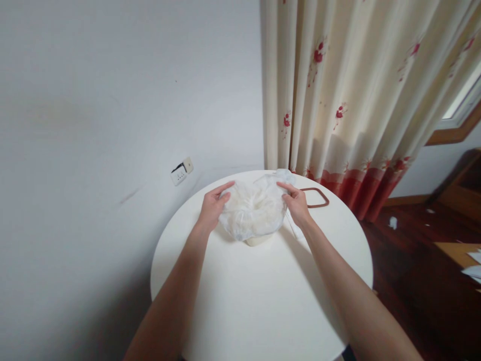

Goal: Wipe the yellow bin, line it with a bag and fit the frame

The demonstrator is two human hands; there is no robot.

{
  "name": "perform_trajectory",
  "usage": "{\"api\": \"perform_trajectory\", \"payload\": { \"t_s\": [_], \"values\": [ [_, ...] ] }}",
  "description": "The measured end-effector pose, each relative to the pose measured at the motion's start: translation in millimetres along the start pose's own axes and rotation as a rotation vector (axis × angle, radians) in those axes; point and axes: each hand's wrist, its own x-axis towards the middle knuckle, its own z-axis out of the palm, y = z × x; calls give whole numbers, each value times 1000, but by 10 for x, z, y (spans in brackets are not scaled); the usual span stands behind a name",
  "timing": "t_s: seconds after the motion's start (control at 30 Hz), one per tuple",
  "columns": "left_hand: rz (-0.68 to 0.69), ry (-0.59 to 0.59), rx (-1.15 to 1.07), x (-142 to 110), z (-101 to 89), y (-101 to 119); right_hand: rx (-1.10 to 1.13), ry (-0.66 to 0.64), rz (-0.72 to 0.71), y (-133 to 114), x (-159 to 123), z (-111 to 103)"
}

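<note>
A thin, whitish see-through plastic bag lies bunched and spread over a small cream container, whose lower edge shows beneath it. My left hand grips the bag's left side between thumb and fingers. On the opposite side my right hand holds the bag the same way, index finger stretched along the top. Loose film sticks up behind the right fingers. Most of the container is hidden under the plastic. Just right of my right hand, a brown rounded rectangular frame rests flat.
The round white table stands close to a pale wall with a socket. A white strip lies beside the bag. Floral curtains hang behind the table's right side. Scraps of paper lie on the dark floor.
</note>
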Motion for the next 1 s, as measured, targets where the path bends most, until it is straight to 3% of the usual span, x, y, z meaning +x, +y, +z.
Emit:
{"api": "perform_trajectory", "payload": {
  "t_s": [0.17,0.23,0.37,0.43,0.47,0.6,0.63,0.7,0.8,0.87,1.0],
  "values": [
    [205,115,94,-68,-30,-135,61,57,-143,-34,-24,-3],
    [210,156,159,-123,-55,-183,68,92,-142,-30,-33,8],
    [-89,275,277,-202,-111,-256,-110,67,72,35,-73,49],
    [-237,251,317,-210,-131,-258,-212,-18,153,83,-97,64],
    [-246,235,347,-210,-135,-246,-259,-42,169,103,-104,66],
    [106,312,529,-233,-77,-135,-370,60,95,102,-84,59],
    [181,287,533,-253,-44,-108,-345,82,37,76,-78,64],
    [192,106,466,-312,35,-74,-216,22,-71,3,-85,87],
    [85,-186,389,-410,154,-88,-28,-260,-96,-106,-156,131],
    [72,-270,373,-455,214,-123,2,-420,-66,-152,-218,131],
    [93,-326,230,-472,257,-202,76,-685,20,-162,-288,55]
  ]
}}
